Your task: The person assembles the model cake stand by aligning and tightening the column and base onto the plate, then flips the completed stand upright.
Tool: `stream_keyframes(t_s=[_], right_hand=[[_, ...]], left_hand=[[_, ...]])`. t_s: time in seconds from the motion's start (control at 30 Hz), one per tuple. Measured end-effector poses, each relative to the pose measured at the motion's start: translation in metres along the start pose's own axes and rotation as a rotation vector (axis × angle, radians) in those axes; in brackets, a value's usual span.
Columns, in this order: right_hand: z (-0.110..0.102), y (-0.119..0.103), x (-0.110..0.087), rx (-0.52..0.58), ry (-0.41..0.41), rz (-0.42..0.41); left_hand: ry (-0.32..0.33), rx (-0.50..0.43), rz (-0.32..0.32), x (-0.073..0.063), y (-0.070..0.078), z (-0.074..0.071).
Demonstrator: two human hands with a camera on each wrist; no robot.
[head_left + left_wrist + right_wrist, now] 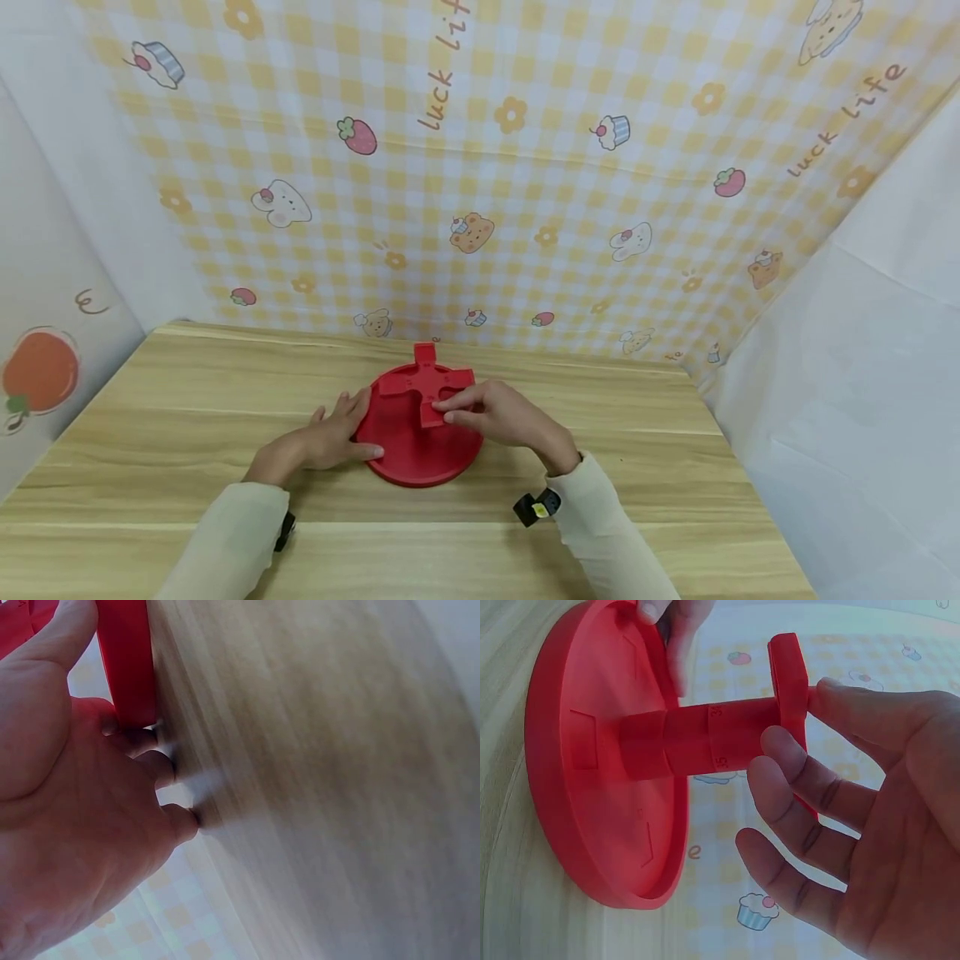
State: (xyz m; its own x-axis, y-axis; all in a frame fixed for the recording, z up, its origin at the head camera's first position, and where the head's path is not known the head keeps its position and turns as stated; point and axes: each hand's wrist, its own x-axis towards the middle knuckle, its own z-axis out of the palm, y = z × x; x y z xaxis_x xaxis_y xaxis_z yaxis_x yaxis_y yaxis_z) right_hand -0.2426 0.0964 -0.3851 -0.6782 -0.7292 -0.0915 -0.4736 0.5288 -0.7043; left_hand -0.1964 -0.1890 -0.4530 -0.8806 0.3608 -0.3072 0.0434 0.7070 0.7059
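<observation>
Red four-armed top (429, 381), pinched by the right hand (504, 414) above the round base (412, 454), was seemingly being fitted, next calling for careful alignment, the spread left hand (333, 437) bracing the base.

base (405, 454) on the bench (390, 558) before me | post (690, 739) standing on base | crosspiece (427, 381) atop post | my left hand (330, 440) at base's left rim | my right hand (504, 414) at crosspiece's near arm, from the right | cloth (480, 175) behind bench

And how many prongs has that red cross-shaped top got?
4: far prong, toward the patterned backdrop; left prong; right prong; near prong, pinched by the right hand, which partly covers it. None looks fully hidden.
</observation>
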Motion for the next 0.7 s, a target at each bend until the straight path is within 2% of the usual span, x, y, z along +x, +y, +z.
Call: stream_keyframes(t_s=[0.3, 0.47, 0.57, 0.7], right_hand=[[0.0046, -0.0052, 0.0016, 0.039, -0.05, 0.006], [0.0017, -0.0076, -0.0022, -0.01, -0.066, -0.028], [-0.0018, -0.0074, -0.0039, -0.026, 0.031, -0.059], [-0.0051, -0.0027, -0.002, -0.057, 0.282, -0.068]], left_hand=[[0.012, 0.015, 0.002, -0.0004, -0.0008, 0.0007], [0.014, 0.017, -0.006, -0.0003, 0.0007, 0.002], [0.014, 0.013, -0.009, -0.0006, 0.0013, 0.002], [0.018, 0.009, -0.006, -0.001, 0.0013, 0.002]])
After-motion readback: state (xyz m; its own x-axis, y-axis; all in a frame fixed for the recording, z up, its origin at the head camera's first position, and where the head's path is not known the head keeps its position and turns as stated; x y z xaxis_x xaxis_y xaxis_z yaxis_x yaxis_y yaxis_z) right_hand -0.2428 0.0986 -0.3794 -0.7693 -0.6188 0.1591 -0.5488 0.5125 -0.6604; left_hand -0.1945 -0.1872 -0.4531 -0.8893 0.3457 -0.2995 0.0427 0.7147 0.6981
